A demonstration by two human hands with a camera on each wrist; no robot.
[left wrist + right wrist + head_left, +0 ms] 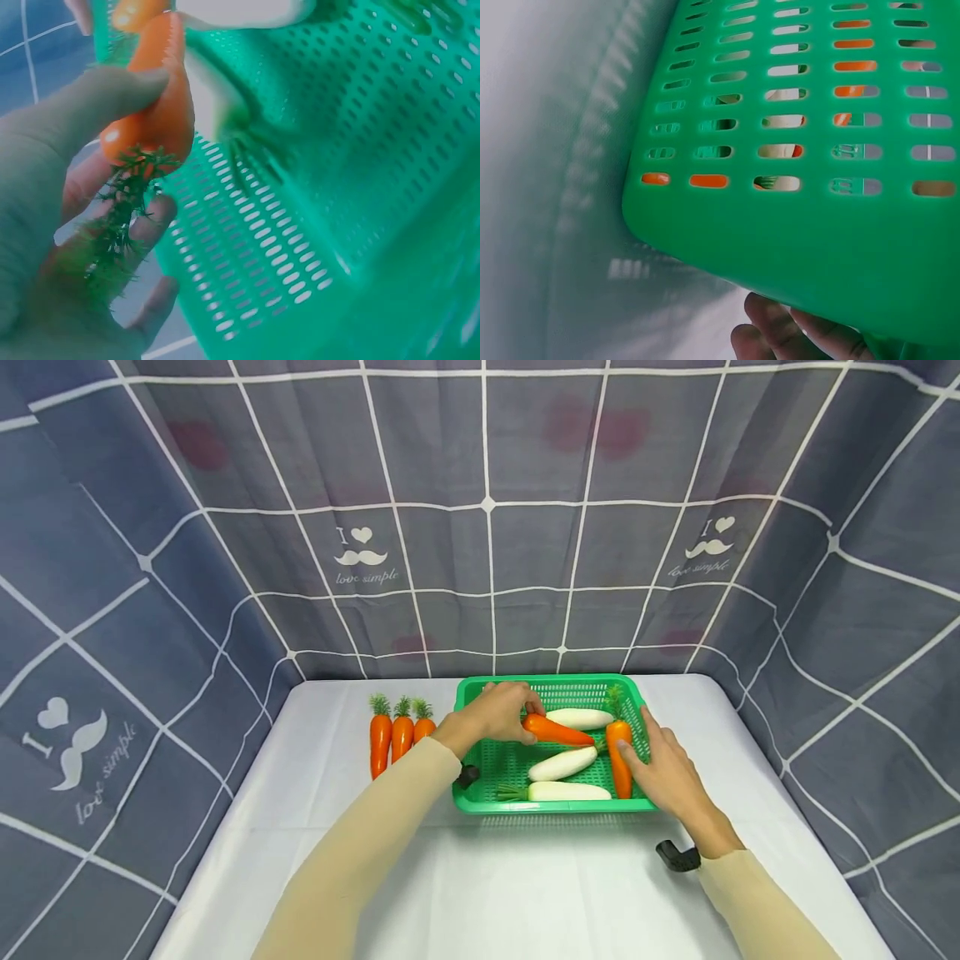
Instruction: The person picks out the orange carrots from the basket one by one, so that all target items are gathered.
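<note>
My left hand point(498, 714) reaches over the left part of a green plastic basket point(555, 807) and holds an orange carrot point(558, 731) between thumb and fingers. In the left wrist view, the leafy top point(124, 225) of this carrot lies toward the palm. My right hand point(671, 768) grips the basket's right wall, thumb on the inner side and fingers point(780, 330) outside. Beside that thumb, another carrot point(619, 760) lies along the right end of the basket. Three white radishes rest inside: one at the back point(581, 718), one in the middle point(562, 763), one at the front point(570, 791).
Left of the basket, three carrots point(380, 743) lie side by side on the white tablecloth point(300, 793), partly behind my left sleeve point(390, 827). Grey checked curtains point(450, 552) enclose the table at the back and both sides.
</note>
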